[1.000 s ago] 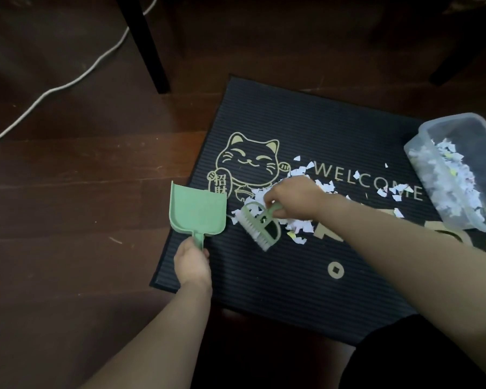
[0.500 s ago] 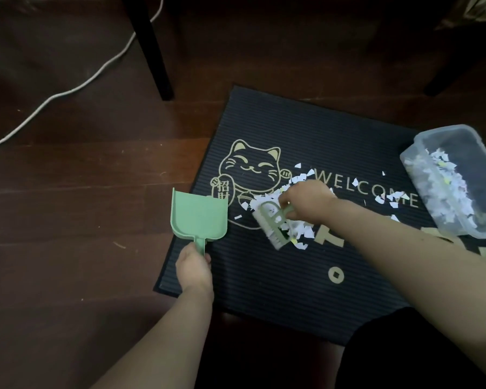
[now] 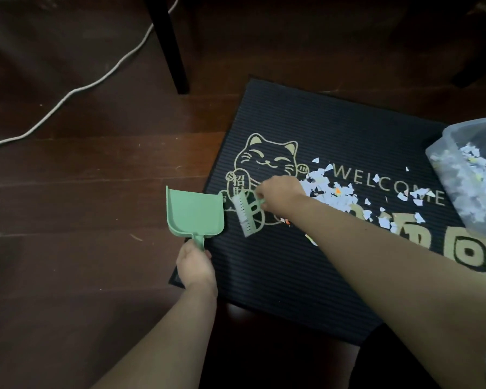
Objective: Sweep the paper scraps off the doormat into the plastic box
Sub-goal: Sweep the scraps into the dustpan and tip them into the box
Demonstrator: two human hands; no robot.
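**A:** What are the hands doing?

**B:** The left hand [image 3: 195, 263] is curled round the stub handle of a green dustpan [image 3: 194, 213]. The right hand [image 3: 279, 196] pinches the green handle of a small brush [image 3: 246, 213].

**A:** Where does the dustpan sit?

**B:** It lies flat on the dark wooden floor [image 3: 82, 220], with its right side at the left edge of the doormat [image 3: 306, 276] and its handle pointing back toward the person.

**A:** And the brush?

**B:** It is over the gold cat printed on the doormat, just beside the dustpan, with its white bristles turned toward the pan. I cannot tell whether the bristles touch the mat.

**A:** The paper scraps?

**B:** Most of the paper scraps [image 3: 328, 189] lie in a loose heap on the doormat to the right of the right hand, under the start of the word WELCOME. Others are scattered further right, toward the plastic box [image 3: 472, 175]. None show in the dustpan.

**A:** Where is the box?

**B:** It is at the right edge of the view, resting on the doormat's far right part and partly cut off. It is translucent and already holds a pile of scraps.

**A:** Anything else around?

**B:** A white cable [image 3: 76, 91] snakes across the floor at upper left, passing behind a black furniture leg [image 3: 170, 43] that stands beyond the mat's far corner.
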